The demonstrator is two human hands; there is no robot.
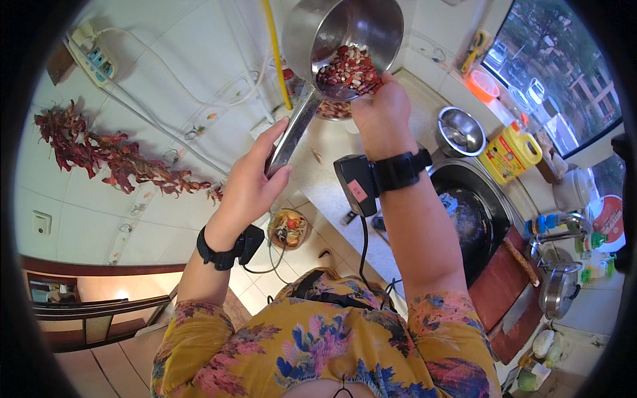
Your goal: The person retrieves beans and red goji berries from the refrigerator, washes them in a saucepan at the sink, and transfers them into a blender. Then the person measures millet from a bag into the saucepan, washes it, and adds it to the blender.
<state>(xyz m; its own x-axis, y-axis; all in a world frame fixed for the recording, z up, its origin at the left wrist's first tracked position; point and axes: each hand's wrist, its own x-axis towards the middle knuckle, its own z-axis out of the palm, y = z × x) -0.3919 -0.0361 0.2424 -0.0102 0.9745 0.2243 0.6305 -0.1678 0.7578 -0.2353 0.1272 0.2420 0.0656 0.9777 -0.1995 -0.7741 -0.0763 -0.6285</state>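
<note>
A long-handled stainless steel saucepan is tilted high in front of me, its open mouth facing me. My left hand grips its metal handle. Red and pale beans or peanuts, mixed together, lie in the lower part of the pan. My right hand is at the pan's lower right rim, beside the mix; its fingers are mostly hidden, so whether it grips the rim cannot be told. Beneath the pan, more of the same mix shows in a partly hidden container on the light counter.
A steel bowl and a yellow jug stand beyond the dark sink. A cleaver lies on a reddish board at right. Dried chillies hang on the left wall. A waste bin stands on the floor.
</note>
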